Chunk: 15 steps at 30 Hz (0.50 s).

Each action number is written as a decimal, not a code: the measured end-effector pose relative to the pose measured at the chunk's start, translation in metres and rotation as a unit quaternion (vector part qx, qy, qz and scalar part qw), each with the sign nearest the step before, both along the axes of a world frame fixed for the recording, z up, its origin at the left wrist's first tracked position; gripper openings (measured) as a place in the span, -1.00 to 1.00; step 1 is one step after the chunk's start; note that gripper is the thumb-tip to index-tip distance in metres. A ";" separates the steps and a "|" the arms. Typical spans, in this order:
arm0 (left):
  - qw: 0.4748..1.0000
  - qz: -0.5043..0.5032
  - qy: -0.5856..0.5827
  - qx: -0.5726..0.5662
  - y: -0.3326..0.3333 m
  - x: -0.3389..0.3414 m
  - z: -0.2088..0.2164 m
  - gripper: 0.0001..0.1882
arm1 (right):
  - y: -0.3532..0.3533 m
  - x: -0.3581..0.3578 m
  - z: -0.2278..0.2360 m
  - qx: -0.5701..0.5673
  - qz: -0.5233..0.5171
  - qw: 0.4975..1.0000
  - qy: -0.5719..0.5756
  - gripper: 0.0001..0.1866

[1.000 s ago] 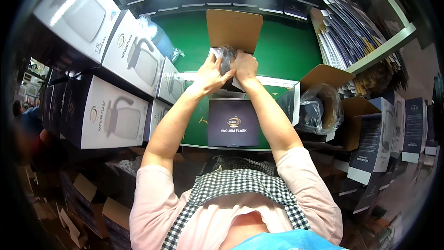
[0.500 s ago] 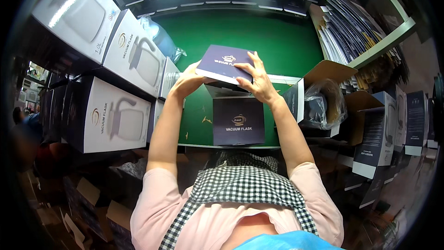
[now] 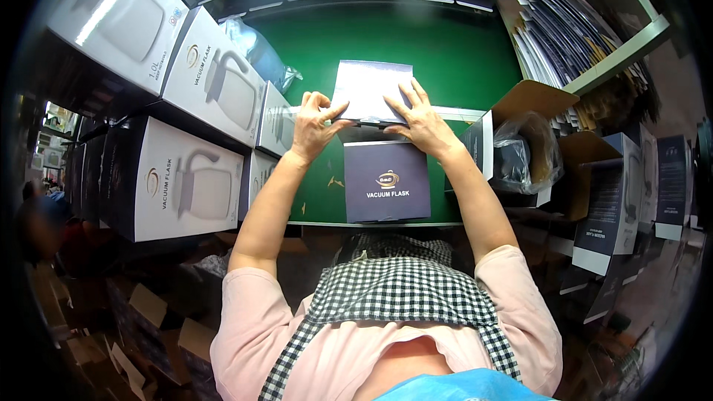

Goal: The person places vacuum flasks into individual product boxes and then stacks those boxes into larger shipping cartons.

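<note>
A dark purple carton [image 3: 371,87] with glare across its top panel lies between my hands over the green worktable. My left hand [image 3: 316,125] has its fingers curled, with thumb and forefinger at the carton's near left corner. My right hand [image 3: 420,122] grips the right side, fingers bent over the top and thumb at the near edge. Nearer to me, a second purple carton [image 3: 388,182] with a gold emblem stands closed by the table's front edge. The inside of the held carton cannot be seen.
White cartons with jug pictures [image 3: 194,178] are stacked at left, beside a blue plastic-wrapped item [image 3: 260,56]. At right, an open carton [image 3: 475,152] stands by a bagged dark item [image 3: 516,163]. Flattened cartons [image 3: 568,37] fill a rack at the far right.
The held carton's top has tipped and now catches glare. My left hand has moved from its left side to the near left corner; my right hand has slid nearer along the right side.
</note>
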<state>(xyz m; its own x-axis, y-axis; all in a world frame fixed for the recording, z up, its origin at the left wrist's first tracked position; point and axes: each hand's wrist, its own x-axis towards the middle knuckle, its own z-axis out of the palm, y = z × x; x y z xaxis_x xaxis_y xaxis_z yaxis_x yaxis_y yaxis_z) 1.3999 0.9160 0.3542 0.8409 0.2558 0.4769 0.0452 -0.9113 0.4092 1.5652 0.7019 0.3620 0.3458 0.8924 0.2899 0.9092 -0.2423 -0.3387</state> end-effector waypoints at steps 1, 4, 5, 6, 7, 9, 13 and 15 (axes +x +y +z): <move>0.997 -0.016 -0.068 -0.017 0.001 -0.002 -0.018 -0.54 | 0.001 0.000 -0.005 -0.005 0.012 1.000 0.004 -0.23; 0.984 -0.017 -0.030 -0.177 -0.004 -0.011 -0.033 -0.57 | 0.004 -0.009 0.006 -0.090 -0.028 0.992 0.079 -0.19; 0.984 -0.017 -0.029 -0.177 -0.002 -0.009 -0.036 -0.57 | 0.006 -0.006 0.006 -0.090 -0.028 0.992 0.080 -0.19; 0.964 -0.007 -0.008 -0.266 0.000 -0.005 -0.038 -0.58 | 0.010 0.001 0.004 -0.086 -0.012 0.991 0.097 -0.20; 0.935 0.001 0.013 -0.354 -0.001 0.000 -0.037 -0.60 | 0.012 0.012 0.004 -0.083 0.002 0.990 0.112 -0.21; 0.929 -0.002 -0.022 -0.370 -0.023 0.021 -0.038 -0.61 | 0.011 0.049 0.004 -0.044 0.019 0.986 0.162 -0.27; 0.933 0.019 -0.042 -0.358 -0.020 0.030 -0.043 -0.60 | 0.016 0.055 -0.014 0.057 -0.034 0.952 0.298 -0.34; 0.819 0.030 0.008 -0.572 -0.020 0.038 -0.033 -0.54 | 0.017 0.058 -0.045 0.178 -0.094 0.907 0.369 -0.33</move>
